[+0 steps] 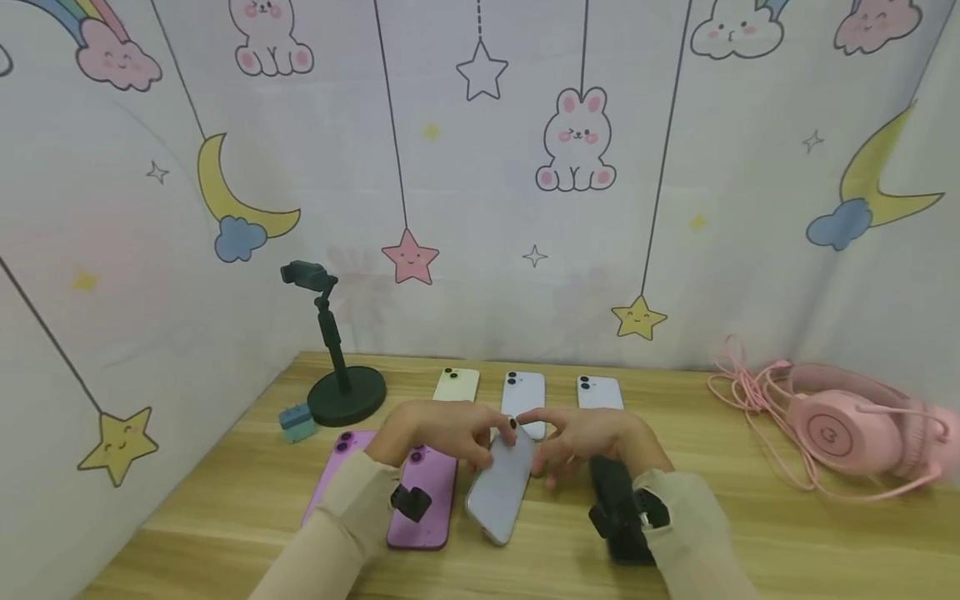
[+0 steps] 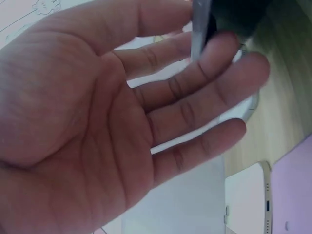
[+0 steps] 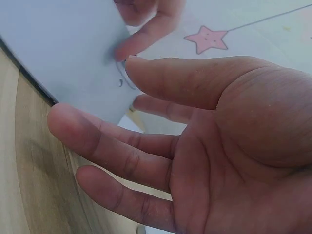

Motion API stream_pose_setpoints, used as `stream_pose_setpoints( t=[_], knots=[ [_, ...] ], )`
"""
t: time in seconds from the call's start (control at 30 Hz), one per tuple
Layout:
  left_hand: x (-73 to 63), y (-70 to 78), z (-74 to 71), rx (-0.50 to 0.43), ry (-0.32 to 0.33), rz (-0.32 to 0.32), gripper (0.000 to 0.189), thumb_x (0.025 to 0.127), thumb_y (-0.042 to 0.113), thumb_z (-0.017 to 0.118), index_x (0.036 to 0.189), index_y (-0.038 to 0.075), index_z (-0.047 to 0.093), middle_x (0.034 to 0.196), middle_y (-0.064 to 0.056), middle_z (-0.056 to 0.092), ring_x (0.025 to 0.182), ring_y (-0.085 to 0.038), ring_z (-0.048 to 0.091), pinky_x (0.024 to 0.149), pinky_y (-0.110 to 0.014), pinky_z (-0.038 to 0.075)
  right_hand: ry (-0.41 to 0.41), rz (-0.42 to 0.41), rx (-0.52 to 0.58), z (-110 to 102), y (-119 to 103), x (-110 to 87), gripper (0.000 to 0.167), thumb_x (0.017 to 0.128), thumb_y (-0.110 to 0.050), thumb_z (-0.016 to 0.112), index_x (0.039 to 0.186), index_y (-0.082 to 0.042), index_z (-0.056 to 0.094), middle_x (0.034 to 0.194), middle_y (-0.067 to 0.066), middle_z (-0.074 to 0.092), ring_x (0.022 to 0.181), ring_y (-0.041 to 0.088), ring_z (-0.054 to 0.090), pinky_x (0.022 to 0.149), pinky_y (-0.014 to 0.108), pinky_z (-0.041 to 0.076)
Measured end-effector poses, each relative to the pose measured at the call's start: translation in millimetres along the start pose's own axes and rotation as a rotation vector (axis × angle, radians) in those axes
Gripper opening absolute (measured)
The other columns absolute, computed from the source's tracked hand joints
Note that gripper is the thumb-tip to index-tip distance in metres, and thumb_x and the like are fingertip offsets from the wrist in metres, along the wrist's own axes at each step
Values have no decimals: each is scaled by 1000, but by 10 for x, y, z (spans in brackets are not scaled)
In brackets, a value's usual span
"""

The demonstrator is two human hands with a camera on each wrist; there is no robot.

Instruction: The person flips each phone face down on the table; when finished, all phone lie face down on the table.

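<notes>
A pale bluish-white smartphone [image 1: 504, 487] is tilted up over the middle of the table, its back and camera facing up. My left hand [image 1: 450, 429] pinches its upper left edge between thumb and fingers; the left wrist view shows the phone edge-on [image 2: 199, 29] at those fingertips. My right hand [image 1: 585, 437] is at the upper right edge, index finger reaching to the top corner. In the right wrist view its fingers [image 3: 131, 163] are extended and loosely spread beside the phone's back [image 3: 63, 53]. Whether the right fingertips press it is hard to tell.
Behind lie a cream phone [image 1: 459, 383] and two white phones [image 1: 528, 387] [image 1: 600, 392]. Two purple phones [image 1: 427, 508] [image 1: 341, 458] lie left, a dark phone-like object [image 1: 622, 533] under my right wrist. A black stand [image 1: 345, 396], teal block [image 1: 297, 422] and pink headphones [image 1: 847, 429] surround them.
</notes>
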State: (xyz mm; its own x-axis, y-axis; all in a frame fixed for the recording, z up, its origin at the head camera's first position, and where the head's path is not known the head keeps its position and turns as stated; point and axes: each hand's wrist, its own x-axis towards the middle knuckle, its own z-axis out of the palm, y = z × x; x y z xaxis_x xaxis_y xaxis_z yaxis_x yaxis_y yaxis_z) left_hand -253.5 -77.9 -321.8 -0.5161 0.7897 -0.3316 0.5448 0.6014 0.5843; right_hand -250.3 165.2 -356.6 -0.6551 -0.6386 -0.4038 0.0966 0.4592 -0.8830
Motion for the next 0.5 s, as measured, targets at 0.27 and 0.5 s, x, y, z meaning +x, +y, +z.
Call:
stream_pose_setpoints(
  t=[0.27,0.5],
  knots=[
    [23,1,34,30,-20,-104,33,92,5,67,123,14,60,76,-2,67,70,-16,65,64,-22,46,33,19,-14,-48,-25,-31,72,94,-2,61,156,-12,28,102,15,73,84,24,71,81,39,53],
    [70,-13,94,-15,-31,-141,35,93,10,67,126,16,57,77,-3,65,68,-18,66,66,-24,48,56,46,2,-53,-20,-45,71,95,-3,63,156,-12,29,101,15,72,85,26,72,82,40,54]
  ],
)
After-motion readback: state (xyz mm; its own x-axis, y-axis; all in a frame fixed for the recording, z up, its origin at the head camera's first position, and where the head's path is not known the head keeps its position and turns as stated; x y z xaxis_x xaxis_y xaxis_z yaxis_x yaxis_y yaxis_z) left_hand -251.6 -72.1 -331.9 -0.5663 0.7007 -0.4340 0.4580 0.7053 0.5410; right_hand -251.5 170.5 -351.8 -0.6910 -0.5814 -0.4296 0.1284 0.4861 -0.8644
